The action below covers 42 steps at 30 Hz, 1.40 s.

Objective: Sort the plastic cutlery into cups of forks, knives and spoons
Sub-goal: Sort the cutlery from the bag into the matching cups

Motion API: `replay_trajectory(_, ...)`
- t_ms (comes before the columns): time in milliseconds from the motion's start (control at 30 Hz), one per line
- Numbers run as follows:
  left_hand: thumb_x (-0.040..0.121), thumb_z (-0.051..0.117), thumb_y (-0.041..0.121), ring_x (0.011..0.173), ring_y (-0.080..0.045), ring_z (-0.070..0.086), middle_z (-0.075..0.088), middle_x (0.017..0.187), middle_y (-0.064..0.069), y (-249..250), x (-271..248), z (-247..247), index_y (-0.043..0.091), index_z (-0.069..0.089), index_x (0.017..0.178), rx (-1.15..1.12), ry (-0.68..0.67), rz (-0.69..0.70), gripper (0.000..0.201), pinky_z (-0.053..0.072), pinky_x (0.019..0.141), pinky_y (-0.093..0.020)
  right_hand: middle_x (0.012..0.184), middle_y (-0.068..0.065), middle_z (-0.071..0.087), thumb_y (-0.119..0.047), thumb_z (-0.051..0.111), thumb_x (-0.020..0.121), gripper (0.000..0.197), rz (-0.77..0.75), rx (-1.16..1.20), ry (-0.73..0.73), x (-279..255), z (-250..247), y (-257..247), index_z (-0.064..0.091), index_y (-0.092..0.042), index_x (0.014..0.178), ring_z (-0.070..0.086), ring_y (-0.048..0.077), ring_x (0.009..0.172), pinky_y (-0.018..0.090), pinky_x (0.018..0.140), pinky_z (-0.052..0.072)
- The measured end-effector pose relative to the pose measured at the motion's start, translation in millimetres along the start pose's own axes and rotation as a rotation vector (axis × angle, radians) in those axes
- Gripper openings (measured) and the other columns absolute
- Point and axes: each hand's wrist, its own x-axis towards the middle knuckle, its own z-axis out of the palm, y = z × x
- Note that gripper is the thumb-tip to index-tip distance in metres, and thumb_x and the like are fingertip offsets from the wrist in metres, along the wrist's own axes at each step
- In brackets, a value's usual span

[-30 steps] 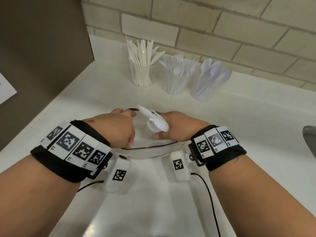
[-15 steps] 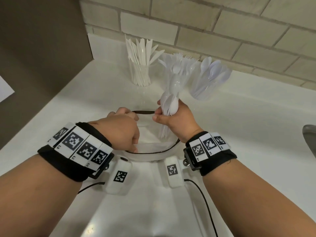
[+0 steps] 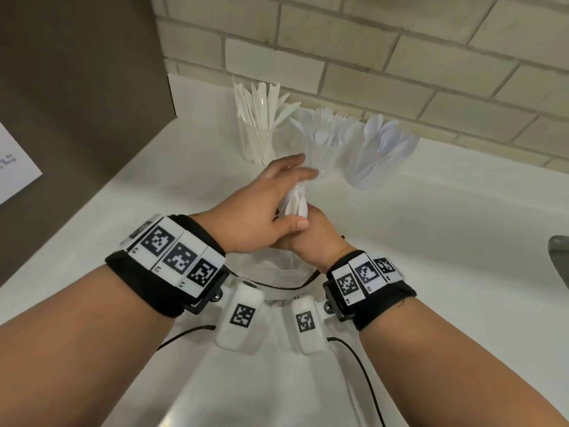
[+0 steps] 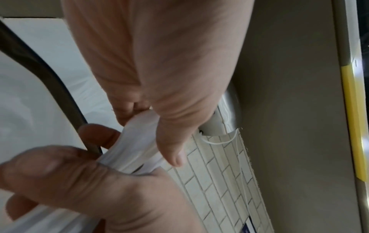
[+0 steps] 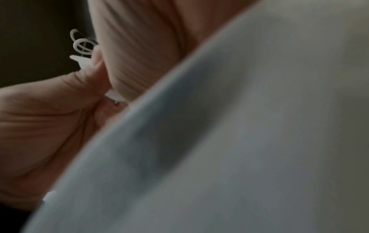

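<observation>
Your white counter [image 3: 446, 229] runs to the brick-tiled wall [image 3: 400, 57] at the back, with a brown panel [image 3: 77, 72] closing its left end.

A white bowl with a dark rim [image 3: 271, 272] sits on the counter directly below your two wrists.

Three clear cups stand in a row near the wall. The left cup [image 3: 255, 143] holds knives, upright. The middle cup [image 3: 323, 149] holds mostly forks; rounded heads show among them, and I cannot tell what they are. The right cup [image 3: 369, 167] holds spoons and leans to the right. The cups stand close together; whether they touch cannot be told.

Your left hand [image 3: 261, 208] lies across the front of your right hand, fingers extended forward and blurred, the thumb resting against the right hand. In the left wrist view its fingertips [image 4: 49, 167] pinch the near end of the bundle of white cutlery [image 3: 295, 201].

Your right hand [image 3: 311, 238] is wrapped round that bundle lower down, thumb along its side.

The bundle stands roughly upright between both hands, above the bowl and in front of the middle cup. Which kinds of piece it contains cannot be told.
</observation>
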Motion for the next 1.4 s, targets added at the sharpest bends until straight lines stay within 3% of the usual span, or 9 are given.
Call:
replay_trajectory(100, 0.085, 0.067, 0.029, 0.138, -0.007, 0.033, 0.015, 0.157, 0.008, -7, 0, 3, 0.031, 0.042, 0.140, -0.073, -0.002, 0.037, 0.061, 0.036, 0.111, -0.033, 0.089, -0.001, 0.067, -0.006, 0.072, 0.078, 0.022, -0.011, -0.107, -0.039, 2, 3, -1, 0.062, -0.013, 0.096, 0.064, 0.017, 0.087, 0.038, 0.083, 0.056)
replay_trajectory(300, 0.055, 0.084, 0.055, 0.140, -0.010, 0.033, 0.019, 0.158, 0.008, -6, -11, -12, 0.040, 0.010, 0.148, -0.682, 0.151, -0.091, 0.119, 0.033, 0.112, -0.038, 0.054, 0.008, 0.053, -0.002, 0.057, 0.064, 0.011, -0.063, 0.445, -0.054, 1, -6, -32, 0.054, -0.004, 0.075, 0.051, 0.022, 0.053, 0.032, 0.057, 0.048)
replay_trajectory(367, 0.057, 0.083, 0.055, 0.104, -0.014, 0.062, 0.052, 0.131, -0.018, -1, -13, -17, 0.020, 0.035, 0.140, -0.709, 0.051, -0.143, 0.103, 0.054, 0.085, -0.040, 0.054, 0.004, 0.051, 0.004, 0.053, 0.069, 0.011, -0.064, 0.604, -0.156, -1, -3, -47, 0.051, -0.006, 0.074, 0.048, 0.018, 0.047, 0.028, 0.051, 0.046)
replay_trajectory(500, 0.064, 0.083, 0.038, 0.048, -0.023, 0.059, 0.067, 0.083, -0.028, 20, -14, -23, 0.000, 0.066, 0.106, -0.707, 0.088, -0.249, 0.059, 0.052, 0.046, -0.031, 0.047, 0.004, 0.045, 0.008, 0.048, 0.076, 0.028, -0.035, 0.485, -0.372, -4, 12, -58, 0.058, -0.012, 0.058, 0.048, 0.013, 0.041, 0.029, 0.050, 0.047)
replay_trajectory(700, 0.081, 0.071, 0.027, 0.091, -0.025, 0.071, 0.075, 0.092, -0.012, 26, -15, -28, 0.008, 0.074, 0.091, -0.730, 0.255, -0.311, 0.022, 0.056, 0.086, -0.042, 0.071, 0.014, 0.065, 0.013, 0.064, 0.076, 0.009, -0.006, 0.342, -0.372, -12, 16, -59, 0.063, 0.009, 0.084, 0.066, 0.021, 0.069, 0.039, 0.078, 0.057)
replay_trajectory(967, 0.082, 0.070, 0.025, 0.080, -0.024, 0.073, 0.076, 0.080, -0.008, 30, -13, -26, 0.008, 0.070, 0.084, -0.738, 0.263, -0.294, 0.017, 0.057, 0.068, -0.033, 0.050, 0.007, 0.043, 0.005, 0.049, 0.071, 0.014, 0.050, 0.472, -0.390, -16, 24, -62, 0.050, -0.004, 0.060, 0.047, 0.016, 0.048, 0.037, 0.064, 0.056)
replay_trajectory(1133, 0.088, 0.066, 0.025, 0.081, -0.025, 0.072, 0.065, 0.056, -0.001, 25, -12, -26, 0.005, 0.062, 0.071, -0.852, 0.435, -0.293, 0.026, 0.057, 0.079, -0.043, 0.095, -0.005, 0.068, -0.032, 0.078, 0.070, 0.040, -0.032, 0.077, -0.299, -7, 9, -56, 0.063, -0.016, 0.104, 0.065, 0.010, 0.095, 0.030, 0.094, 0.050)
replay_trajectory(1267, 0.090, 0.063, 0.022, 0.062, -0.027, 0.061, 0.057, 0.057, -0.002, 10, -13, -32, 0.013, 0.062, 0.071, -0.857, 0.467, -0.253, 0.022, 0.055, 0.079, -0.057, 0.071, -0.003, 0.063, -0.059, 0.072, 0.064, 0.054, -0.011, 0.116, 0.097, -3, -13, -68, 0.061, -0.009, 0.079, 0.060, 0.017, 0.073, 0.035, 0.073, 0.051)
replay_trajectory(1400, 0.089, 0.063, 0.027, 0.049, -0.020, 0.048, 0.047, 0.052, 0.001, 4, -12, -24, 0.013, 0.057, 0.081, -0.728, 0.344, -0.254, 0.018, 0.049, 0.062, -0.040, 0.067, -0.005, 0.056, -0.029, 0.066, 0.088, 0.019, -0.234, 0.237, 0.443, 0, -22, -87, 0.059, -0.019, 0.073, 0.049, 0.013, 0.062, 0.031, 0.066, 0.045)
